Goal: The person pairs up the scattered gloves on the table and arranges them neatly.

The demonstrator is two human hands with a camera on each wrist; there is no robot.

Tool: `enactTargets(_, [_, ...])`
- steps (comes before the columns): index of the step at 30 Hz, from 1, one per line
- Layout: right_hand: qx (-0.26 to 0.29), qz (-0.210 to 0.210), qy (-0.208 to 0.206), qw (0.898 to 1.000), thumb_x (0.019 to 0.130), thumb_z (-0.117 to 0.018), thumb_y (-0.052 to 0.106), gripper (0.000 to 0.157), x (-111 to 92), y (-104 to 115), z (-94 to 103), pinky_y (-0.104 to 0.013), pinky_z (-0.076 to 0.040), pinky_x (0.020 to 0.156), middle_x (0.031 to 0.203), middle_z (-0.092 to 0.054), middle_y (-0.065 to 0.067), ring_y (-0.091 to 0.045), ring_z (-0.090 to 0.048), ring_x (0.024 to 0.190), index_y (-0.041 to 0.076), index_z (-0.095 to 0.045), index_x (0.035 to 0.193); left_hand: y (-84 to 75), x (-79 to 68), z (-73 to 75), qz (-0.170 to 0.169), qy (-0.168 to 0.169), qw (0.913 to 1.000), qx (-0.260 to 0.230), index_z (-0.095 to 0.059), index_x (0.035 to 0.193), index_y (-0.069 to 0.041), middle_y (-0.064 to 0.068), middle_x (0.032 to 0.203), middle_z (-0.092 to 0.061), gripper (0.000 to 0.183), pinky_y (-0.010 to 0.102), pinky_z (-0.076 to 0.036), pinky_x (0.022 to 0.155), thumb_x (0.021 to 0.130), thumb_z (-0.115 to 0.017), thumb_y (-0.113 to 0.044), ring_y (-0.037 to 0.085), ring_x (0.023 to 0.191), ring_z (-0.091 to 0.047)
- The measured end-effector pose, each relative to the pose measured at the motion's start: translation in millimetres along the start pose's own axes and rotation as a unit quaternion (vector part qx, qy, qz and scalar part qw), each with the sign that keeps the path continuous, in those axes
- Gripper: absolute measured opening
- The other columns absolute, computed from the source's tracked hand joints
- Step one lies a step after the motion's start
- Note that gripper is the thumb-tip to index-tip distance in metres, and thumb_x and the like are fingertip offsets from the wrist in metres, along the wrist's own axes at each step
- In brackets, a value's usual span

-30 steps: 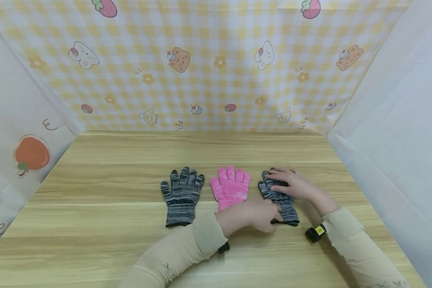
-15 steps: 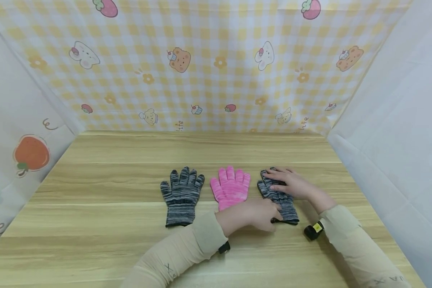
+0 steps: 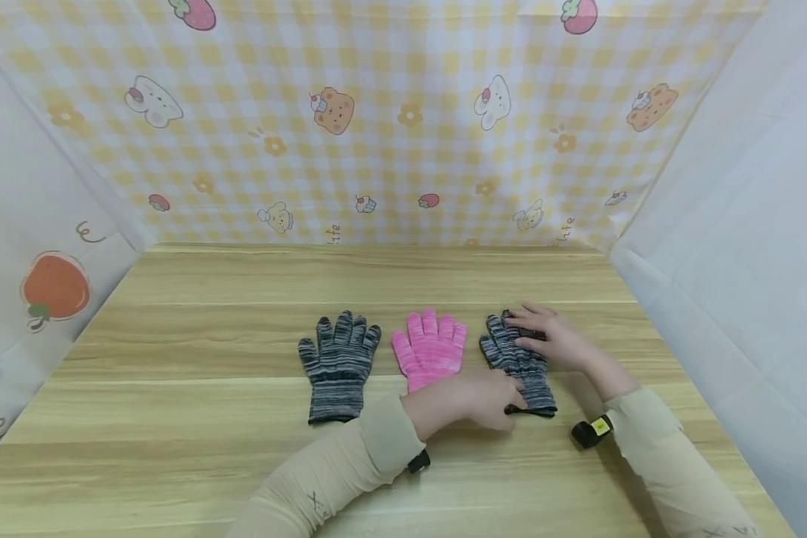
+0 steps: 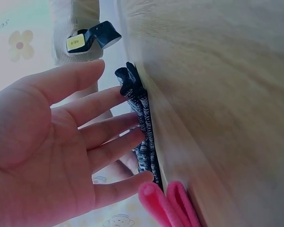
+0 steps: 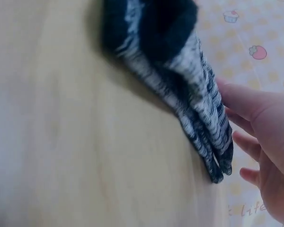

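Note:
A black-and-grey knitted glove (image 3: 530, 381) lies at the right of the row, its cuff toward me. My left hand (image 3: 492, 400) is at its cuff; in the left wrist view the fingers of that left hand (image 4: 61, 137) are spread and fairly straight, fingertips against the glove's edge (image 4: 144, 123). Over the glove's finger end is my right hand (image 3: 557, 340), fingers extended. In the right wrist view, the right hand's thumb (image 5: 241, 99) meets the glove (image 5: 199, 99), while some fingertips appear apart from it. My left forearm hides the cuff of a pink glove (image 3: 432, 351).
Another black-and-grey glove (image 3: 339, 366) lies flat to the left of the pink one. All three rest on a wood-grain table (image 3: 175, 388). A checked cloth (image 3: 390, 164) hangs behind, with pale cloth walls at both sides. Each wrist carries a black camera.
My right hand has shifted slightly away from me and to the right, uncovering more of the glove's fingers. The left hand stays at the cuff. The glove has barely moved.

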State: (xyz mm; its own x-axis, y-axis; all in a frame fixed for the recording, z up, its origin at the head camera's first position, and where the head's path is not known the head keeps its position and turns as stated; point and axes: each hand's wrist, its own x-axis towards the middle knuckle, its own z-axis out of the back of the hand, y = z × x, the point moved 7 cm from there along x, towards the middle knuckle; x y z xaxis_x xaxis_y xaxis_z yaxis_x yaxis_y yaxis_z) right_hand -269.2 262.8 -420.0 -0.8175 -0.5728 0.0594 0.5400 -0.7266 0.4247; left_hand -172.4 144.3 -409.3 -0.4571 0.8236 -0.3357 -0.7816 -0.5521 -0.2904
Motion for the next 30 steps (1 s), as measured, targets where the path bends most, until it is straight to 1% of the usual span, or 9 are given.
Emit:
enactTargets(4, [-0.016, -0.013, 0.016, 1.0, 0.093, -0.063, 0.031, 0.048, -3.8, -3.1, -3.2, -0.069, -0.018, 0.103, 0.144, -0.044, -0.013, -0.044, -0.028, 0.135, 0.009, -0.055, 0.135, 0.2, 0.1, -1.3, 0.002, 0.001, 1.0, 0.004, -0.059, 0.133, -0.028, -0.008, 0.146, -0.042, 0.042, 0.032, -0.034, 0.106, 0.092, -0.062, -0.037, 0.012, 0.134, -0.036])
enactTargets(10, [-0.01, -0.028, 0.03, 0.999, 0.094, -0.062, 0.032, 0.051, -4.3, -8.2, -5.8, -0.069, -0.018, 0.103, 0.147, -0.041, -0.012, -0.041, -0.026, 0.137, 0.011, -0.052, 0.139, -1.1, 0.6, -1.7, -0.001, -0.004, 0.9999, 0.014, -0.058, 0.133, -0.028, -0.008, 0.146, -0.041, 0.044, 0.032, -0.033, 0.107, 0.091, -0.062, -0.038, 0.013, 0.133, -0.036])
enactTargets(19, [-0.011, -0.034, 0.046, 0.998, 0.095, -0.061, 0.032, 0.054, -2.7, -8.6, -7.6, -0.068, -0.016, 0.104, 0.149, -0.037, -0.011, -0.04, -0.023, 0.138, 0.012, -0.047, 0.142, -1.1, -2.2, 0.2, -0.005, -0.007, 1.0, -0.006, -0.059, 0.133, -0.025, -0.006, 0.146, -0.041, 0.044, 0.031, -0.031, 0.108, 0.091, -0.064, -0.036, 0.014, 0.134, -0.036])
enactTargets(26, [-0.014, -0.028, 0.037, 0.999, 0.095, -0.061, 0.03, 0.055, -2.1, -5.1, -8.3, -0.069, -0.017, 0.103, 0.149, -0.036, -0.015, -0.042, -0.023, 0.137, 0.01, -0.045, 0.143, -1.6, -2.6, -0.6, -0.002, -0.008, 0.9999, 0.007, -0.057, 0.135, -0.025, -0.005, 0.147, -0.04, 0.046, 0.03, -0.031, 0.108, 0.091, -0.063, -0.037, 0.014, 0.134, -0.036])
enactTargets(30, [0.005, -0.034, 0.025, 0.999, 0.095, -0.061, 0.028, 0.053, -1.9, -5.4, -6.2, -0.068, -0.017, 0.104, 0.148, -0.035, -0.019, -0.045, -0.023, 0.136, 0.008, -0.047, 0.141, -1.6, -2.8, -2.2, -0.002, -0.008, 0.9999, 0.01, -0.055, 0.137, -0.023, -0.005, 0.148, -0.039, 0.047, 0.029, -0.029, 0.108, 0.092, -0.061, -0.035, 0.012, 0.134, -0.035])
